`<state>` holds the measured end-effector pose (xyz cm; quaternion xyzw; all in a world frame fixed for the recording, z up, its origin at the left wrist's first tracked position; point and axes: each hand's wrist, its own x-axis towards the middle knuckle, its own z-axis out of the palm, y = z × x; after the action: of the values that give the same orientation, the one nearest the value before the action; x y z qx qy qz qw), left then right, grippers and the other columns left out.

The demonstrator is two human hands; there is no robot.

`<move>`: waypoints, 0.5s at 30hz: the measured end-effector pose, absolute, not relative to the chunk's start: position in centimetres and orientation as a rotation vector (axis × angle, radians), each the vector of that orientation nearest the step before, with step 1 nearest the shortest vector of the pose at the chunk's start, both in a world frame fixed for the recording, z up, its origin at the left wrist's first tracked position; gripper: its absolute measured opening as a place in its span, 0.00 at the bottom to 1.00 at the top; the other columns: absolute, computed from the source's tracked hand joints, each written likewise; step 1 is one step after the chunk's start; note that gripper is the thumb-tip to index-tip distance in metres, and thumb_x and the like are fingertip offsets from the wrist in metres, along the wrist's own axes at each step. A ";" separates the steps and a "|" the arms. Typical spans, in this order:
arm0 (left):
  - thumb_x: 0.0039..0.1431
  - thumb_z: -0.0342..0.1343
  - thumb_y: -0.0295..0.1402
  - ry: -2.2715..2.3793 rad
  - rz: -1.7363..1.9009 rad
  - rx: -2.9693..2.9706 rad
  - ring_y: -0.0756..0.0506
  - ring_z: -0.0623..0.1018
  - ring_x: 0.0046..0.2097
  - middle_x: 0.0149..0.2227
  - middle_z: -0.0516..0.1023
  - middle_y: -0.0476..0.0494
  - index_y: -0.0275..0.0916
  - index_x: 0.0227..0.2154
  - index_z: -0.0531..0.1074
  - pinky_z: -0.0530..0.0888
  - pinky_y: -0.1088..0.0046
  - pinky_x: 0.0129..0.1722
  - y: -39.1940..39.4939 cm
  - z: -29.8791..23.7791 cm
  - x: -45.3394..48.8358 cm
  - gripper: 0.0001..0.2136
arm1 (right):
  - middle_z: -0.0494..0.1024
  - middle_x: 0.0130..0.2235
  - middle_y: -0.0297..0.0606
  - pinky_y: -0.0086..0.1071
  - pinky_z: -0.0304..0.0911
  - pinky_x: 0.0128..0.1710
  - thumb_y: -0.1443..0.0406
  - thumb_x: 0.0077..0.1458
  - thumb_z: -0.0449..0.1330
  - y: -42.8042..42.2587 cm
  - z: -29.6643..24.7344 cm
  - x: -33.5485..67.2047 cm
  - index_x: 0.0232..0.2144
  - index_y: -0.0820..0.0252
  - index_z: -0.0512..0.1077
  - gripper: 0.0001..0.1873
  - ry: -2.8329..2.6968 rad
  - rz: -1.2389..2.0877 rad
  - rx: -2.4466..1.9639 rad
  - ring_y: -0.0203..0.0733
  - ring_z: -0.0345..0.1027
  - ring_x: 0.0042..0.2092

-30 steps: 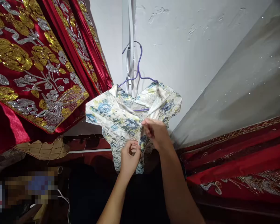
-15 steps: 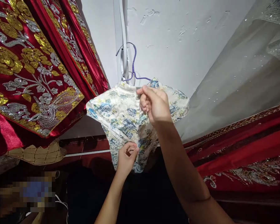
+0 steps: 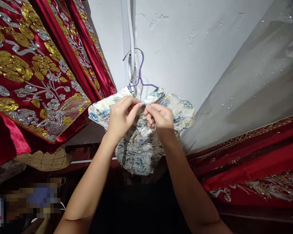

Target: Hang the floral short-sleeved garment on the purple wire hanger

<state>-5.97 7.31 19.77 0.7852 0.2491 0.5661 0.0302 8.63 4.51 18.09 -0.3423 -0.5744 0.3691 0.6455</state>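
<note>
**While both hands (image 3: 120,117) (image 3: 161,118) pinch its neck, the dress (image 3: 139,152) hangs dead ahead**

As I watch through the head camera, the small flowered dress hangs on a purple wire hanger (image 3: 140,70), whose hook catches on a white strip (image 3: 127,32) running down the wall (image 3: 185,48). Its long axis drops straight down, neck at the top under the middle of the hanger, hem at the bottom between my forearms. Both hands sit at the neck, fingertips almost touching each other; the left hand is closed, thumb and forefinger pinching the left edge of the collar (image 3: 154,94); the right hand is closed too, fingers curled onto the opposite edge; neither is nearer, both reaching up and forward alike. Whether a button or loop lies between the fingertips I cannot tell.

Red cloth with gold and silver embroidery (image 3: 26,74) hangs close on the left, its lower corner near the dress's left sleeve but apart from it; a sheer grey sheet (image 3: 254,87) slopes away just behind the right sleeve; more red cloth (image 3: 254,162) lies lower right. Nothing stands between the hands and the collar.
</note>
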 end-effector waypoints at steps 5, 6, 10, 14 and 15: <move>0.69 0.51 0.32 0.809 1.718 2.648 0.46 0.74 0.38 0.34 0.76 0.45 0.39 0.36 0.70 0.67 0.68 0.39 9.5 19.0 -6.2 0.06 | 0.62 0.19 0.28 0.27 0.48 0.22 0.56 0.61 0.58 6.0 16.5 8.2 0.25 0.60 0.69 0.17 -1.303 0.730 -0.871 0.31 0.53 0.22; 0.69 0.51 0.32 0.823 1.731 2.645 0.46 0.74 0.37 0.34 0.76 0.45 0.40 0.35 0.70 0.67 0.67 0.39 9.5 18.9 -6.2 0.06 | 0.62 0.20 0.29 0.27 0.48 0.22 0.56 0.61 0.58 6.3 16.5 8.0 0.25 0.60 0.70 0.17 -1.309 0.712 -0.877 0.31 0.53 0.22; 0.68 0.53 0.31 0.790 1.945 2.516 0.47 0.73 0.35 0.33 0.75 0.46 0.40 0.35 0.70 0.69 0.67 0.39 8.6 19.9 -5.2 0.05 | 0.63 0.19 0.29 0.27 0.47 0.23 0.59 0.58 0.58 8.2 16.1 7.3 0.22 0.60 0.68 0.15 -1.254 0.697 -0.877 0.31 0.54 0.22; 0.67 0.55 0.30 0.711 2.302 2.145 0.49 0.73 0.36 0.34 0.76 0.46 0.40 0.36 0.74 0.70 0.69 0.37 7.2 22.1 -6.8 0.04 | 0.63 0.17 0.29 0.28 0.47 0.22 0.61 0.55 0.57 8.5 13.2 7.3 0.19 0.59 0.68 0.14 -1.182 0.826 -1.023 0.31 0.53 0.20; 0.67 0.56 0.31 0.704 2.397 2.008 0.50 0.73 0.35 0.33 0.75 0.46 0.39 0.35 0.75 0.70 0.70 0.36 7.1 22.2 -8.2 0.04 | 0.63 0.17 0.29 0.28 0.48 0.22 0.62 0.55 0.56 7.9 12.2 7.4 0.19 0.59 0.68 0.14 -1.176 0.827 -1.058 0.32 0.54 0.21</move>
<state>-8.15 7.11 22.25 0.6261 0.2195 0.7476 -0.0318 7.40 7.87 12.21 -0.4615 -0.5131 0.3608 0.6273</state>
